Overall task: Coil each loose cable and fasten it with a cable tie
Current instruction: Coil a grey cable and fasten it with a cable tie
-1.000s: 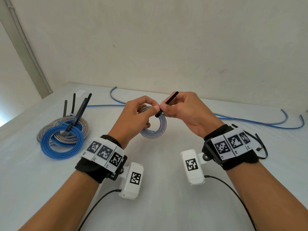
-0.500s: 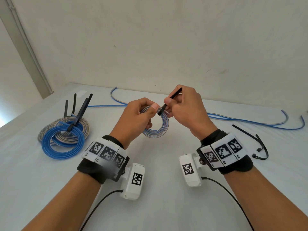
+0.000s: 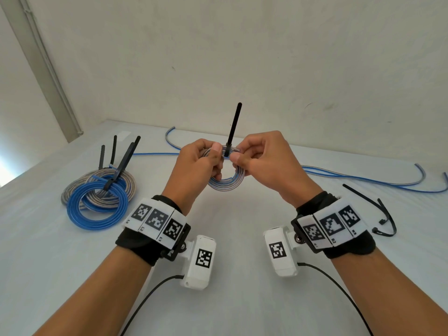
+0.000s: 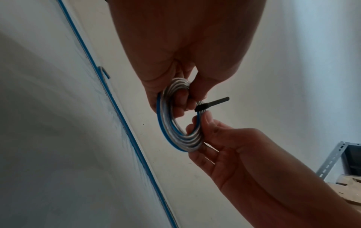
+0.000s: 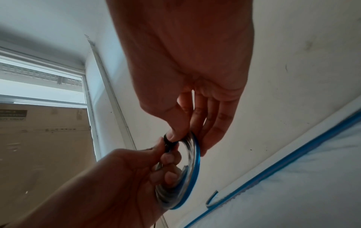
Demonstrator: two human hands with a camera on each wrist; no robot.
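Note:
A small coil of silver and blue cable is held above the table between both hands. My left hand grips its left side, fingers curled through the ring. My right hand pinches the coil's top right beside a black cable tie wrapped round the coil. The tie's tail sticks straight up. A long loose blue cable lies along the table's far side.
Several tied coils, blue and silver, lie stacked at the left with black tie tails standing up. Loose black cable ties lie at the right. The white table meets a white wall behind.
The tie's tail has gone from slanting within my right hand's grip to standing upright and free. My right hand has shifted from the tail down onto the coil.

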